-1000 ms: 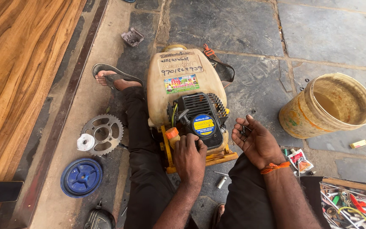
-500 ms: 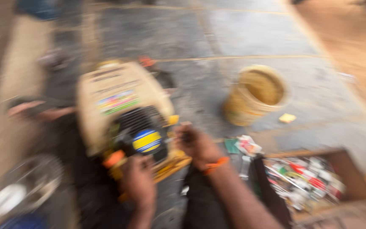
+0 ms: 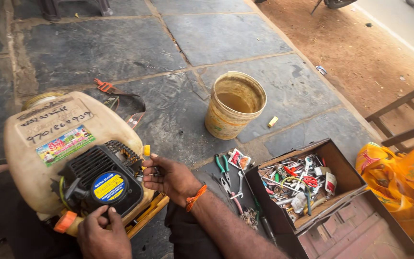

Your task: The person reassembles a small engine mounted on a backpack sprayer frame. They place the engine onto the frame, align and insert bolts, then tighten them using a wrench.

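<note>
The right grip pinches a small part beside the engine, the left grip clasping its lower edge.

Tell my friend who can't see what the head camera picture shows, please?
A person's left hand and right hand rest on the black engine of a cream backpack sprayer tank lying on a stone floor. Nearby stand a dirty yellow bucket and an open box of tools.

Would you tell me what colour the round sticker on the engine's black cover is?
Blue with a yellow band, on the round sticker; the head view shows it best.
</note>
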`<state>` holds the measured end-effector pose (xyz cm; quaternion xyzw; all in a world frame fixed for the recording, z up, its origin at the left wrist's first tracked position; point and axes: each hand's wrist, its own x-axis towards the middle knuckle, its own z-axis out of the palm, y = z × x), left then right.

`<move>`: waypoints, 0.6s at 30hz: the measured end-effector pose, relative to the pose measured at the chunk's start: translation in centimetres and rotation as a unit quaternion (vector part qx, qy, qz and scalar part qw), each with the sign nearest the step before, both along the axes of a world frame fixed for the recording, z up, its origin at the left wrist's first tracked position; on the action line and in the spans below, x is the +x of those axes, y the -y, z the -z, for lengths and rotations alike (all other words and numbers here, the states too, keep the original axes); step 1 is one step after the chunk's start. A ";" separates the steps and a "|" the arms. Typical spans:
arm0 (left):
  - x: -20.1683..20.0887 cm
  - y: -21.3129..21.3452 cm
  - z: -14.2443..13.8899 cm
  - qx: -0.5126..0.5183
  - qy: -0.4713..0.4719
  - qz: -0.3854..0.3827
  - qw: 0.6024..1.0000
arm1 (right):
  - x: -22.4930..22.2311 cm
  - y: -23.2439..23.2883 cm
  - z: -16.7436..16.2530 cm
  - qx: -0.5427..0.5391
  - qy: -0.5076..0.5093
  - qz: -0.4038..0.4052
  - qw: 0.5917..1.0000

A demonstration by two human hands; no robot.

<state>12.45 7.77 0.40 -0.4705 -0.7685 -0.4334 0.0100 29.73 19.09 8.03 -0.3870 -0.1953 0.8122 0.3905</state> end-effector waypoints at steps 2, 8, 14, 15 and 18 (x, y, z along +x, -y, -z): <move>0.4 0.2 -0.6 -0.009 0.007 -0.012 1.000 | 0.0 -0.1 0.2 0.000 0.003 -0.003 1.000; 0.6 0.2 -2.9 -0.019 0.031 -0.020 0.999 | -0.2 0.1 1.0 -0.003 0.063 0.024 0.998; 0.3 0.4 -4.1 0.025 0.066 -0.013 0.997 | 0.1 0.2 0.8 0.054 -0.021 0.003 0.998; 0.2 0.6 -4.3 0.007 0.062 -0.014 0.998 | 0.1 0.2 0.5 0.040 -0.001 -0.010 0.999; 0.0 0.7 -4.6 -0.045 0.084 -0.028 0.995 | 0.0 0.1 -0.2 0.031 0.034 -0.033 0.998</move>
